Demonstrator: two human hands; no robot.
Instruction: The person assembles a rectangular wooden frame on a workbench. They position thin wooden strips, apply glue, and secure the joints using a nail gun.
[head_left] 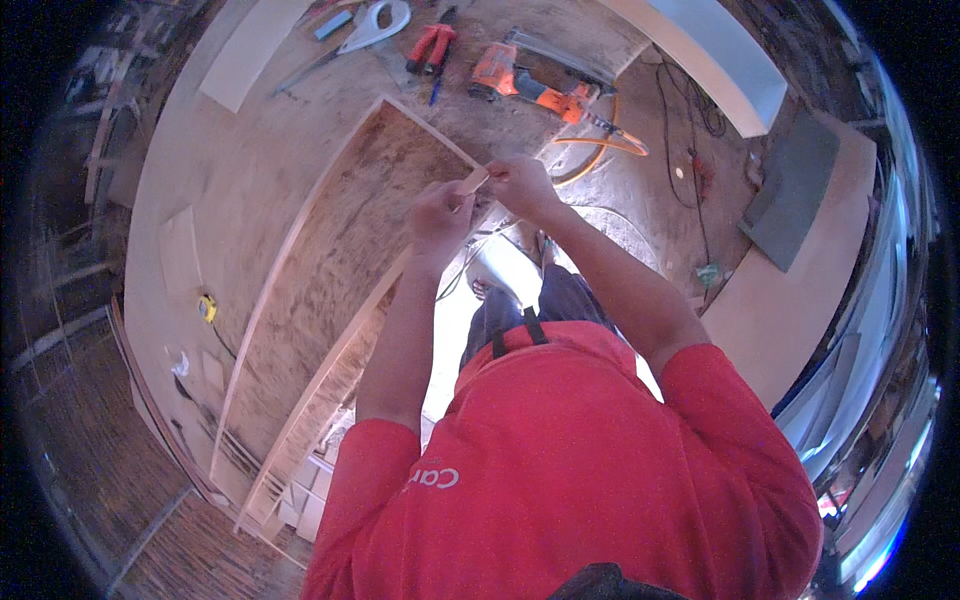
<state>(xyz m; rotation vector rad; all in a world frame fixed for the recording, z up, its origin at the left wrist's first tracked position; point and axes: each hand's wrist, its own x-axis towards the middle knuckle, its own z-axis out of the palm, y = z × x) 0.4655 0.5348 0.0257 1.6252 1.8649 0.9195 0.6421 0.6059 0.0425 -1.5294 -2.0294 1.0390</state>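
Note:
Both my hands meet over the near right corner of a long shallow wooden frame [300, 250] with a brown, dusty panel inside its pale edges. My left hand [440, 222] is closed on a small light-coloured strip of wood [473, 181]. The fingers of my right hand [522, 188] are pinched together at the strip's other end. Whether they grip the strip itself or something smaller is too fine to make out. Just beyond the hands lies an orange nail gun [540, 92] on the worktop, with its hose attached.
Red-handled pliers [432, 48] and a handsaw with a white handle [378, 25] lie at the far side. A yellow tape measure [207, 307] rests on the left. An orange hose [590, 165] and dark cables trail to the right, near a grey board [795, 190].

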